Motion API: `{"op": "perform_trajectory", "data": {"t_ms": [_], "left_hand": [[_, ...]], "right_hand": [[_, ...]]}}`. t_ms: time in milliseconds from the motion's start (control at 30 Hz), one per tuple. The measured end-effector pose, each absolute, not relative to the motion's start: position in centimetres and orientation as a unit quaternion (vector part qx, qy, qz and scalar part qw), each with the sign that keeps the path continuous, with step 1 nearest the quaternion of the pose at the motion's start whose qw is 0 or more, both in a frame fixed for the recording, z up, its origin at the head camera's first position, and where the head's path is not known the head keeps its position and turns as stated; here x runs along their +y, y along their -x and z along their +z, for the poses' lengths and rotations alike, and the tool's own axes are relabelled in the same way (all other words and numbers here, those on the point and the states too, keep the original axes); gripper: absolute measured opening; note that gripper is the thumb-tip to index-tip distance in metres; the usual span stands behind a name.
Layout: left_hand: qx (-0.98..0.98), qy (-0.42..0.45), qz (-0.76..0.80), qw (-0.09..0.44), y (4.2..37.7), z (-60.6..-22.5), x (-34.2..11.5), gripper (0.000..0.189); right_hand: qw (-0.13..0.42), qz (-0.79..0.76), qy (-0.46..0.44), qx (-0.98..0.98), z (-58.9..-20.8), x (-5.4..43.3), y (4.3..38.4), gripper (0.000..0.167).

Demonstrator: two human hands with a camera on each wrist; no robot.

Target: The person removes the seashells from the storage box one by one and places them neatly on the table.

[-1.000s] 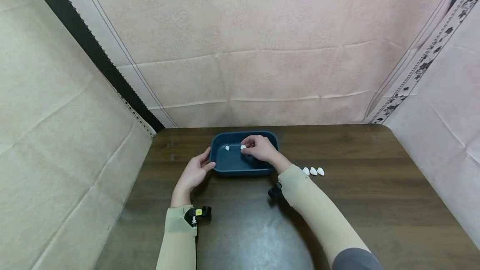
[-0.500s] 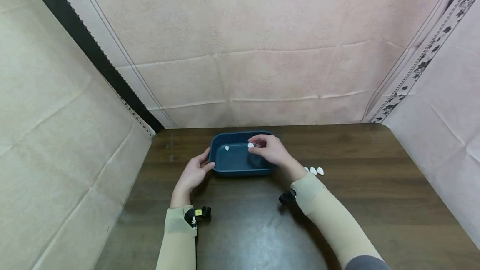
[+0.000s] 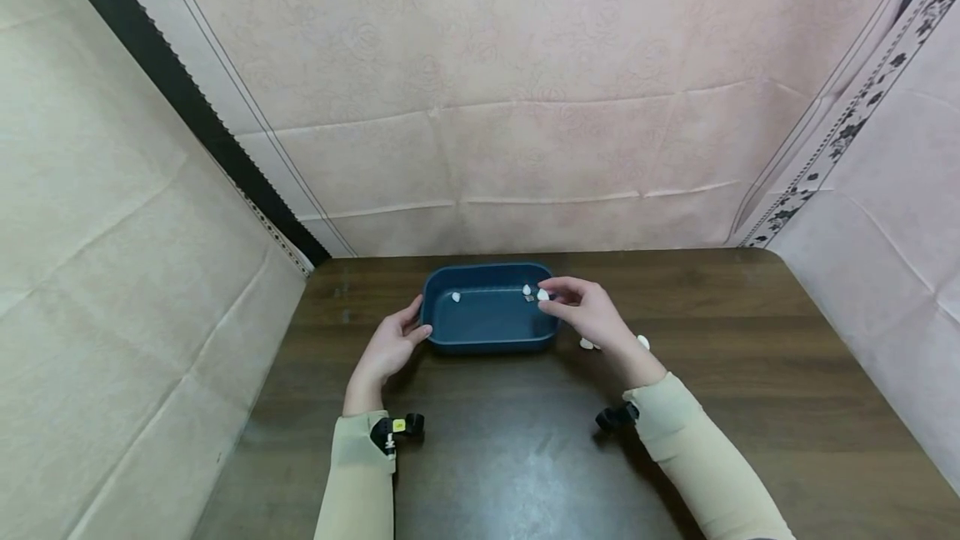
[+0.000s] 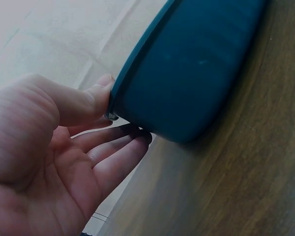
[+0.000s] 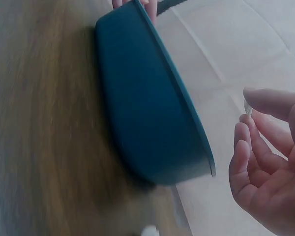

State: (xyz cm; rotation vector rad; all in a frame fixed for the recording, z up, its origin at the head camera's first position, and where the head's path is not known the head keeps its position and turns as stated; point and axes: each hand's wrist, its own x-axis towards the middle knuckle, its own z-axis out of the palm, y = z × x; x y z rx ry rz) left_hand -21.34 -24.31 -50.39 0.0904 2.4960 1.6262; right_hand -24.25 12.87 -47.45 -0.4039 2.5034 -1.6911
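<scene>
In the head view a dark blue rectangular tray (image 3: pixel 491 342) sits on the table. My left hand (image 3: pixel 392 344) grips its left end, thumb at the rim and fingers against the outer wall, as the left wrist view (image 4: pixel 59 132) of the hand shows. Over the tray's right rim, my right hand (image 3: pixel 588 311) pinches a small white teardrop-shaped piece (image 3: pixel 543 295) between thumb and fingertips. The right wrist view shows this piece (image 5: pixel 248 109) edge-on. Inside the tray lie one white piece (image 3: pixel 456 297) on the left and another (image 3: pixel 527 290) near the right end.
More white pieces (image 3: pixel 587 344) lie on the brown wooden table (image 3: pixel 480 440) right of the tray, partly hidden by my right wrist; one (image 3: pixel 642 342) shows beyond it. Pale cloth (image 3: pixel 480 123) hangs behind the table and at both sides.
My right hand has moved right, from the tray's middle to its right rim, carrying the white piece. The piece near the tray's right end has come into view. My left hand stays put.
</scene>
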Motion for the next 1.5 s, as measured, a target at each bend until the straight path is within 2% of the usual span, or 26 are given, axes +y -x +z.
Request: {"op": "perform_trajectory", "data": {"t_ms": [400,667,1167,1500], "left_hand": [[0.835,-0.031,0.543,0.083,21.3,-50.4,-24.3,0.063],[0.833,-0.029,0.546,0.084,21.4,-50.5,-24.3,0.063],[0.829,-0.024,0.552,0.084,21.5,-50.6,-24.3,0.064],[0.827,-0.02,0.556,0.085,21.5,-50.7,-24.1,0.065]], "right_hand": [[0.034,-0.55,0.113,0.827,-48.3,16.5,23.4,0.041],[0.044,-0.542,0.108,0.833,-48.6,18.5,22.6,0.04],[0.062,-0.534,0.091,0.838,-49.4,22.1,21.3,0.048],[0.048,-0.524,0.089,0.846,-49.9,25.6,20.7,0.049]]}}
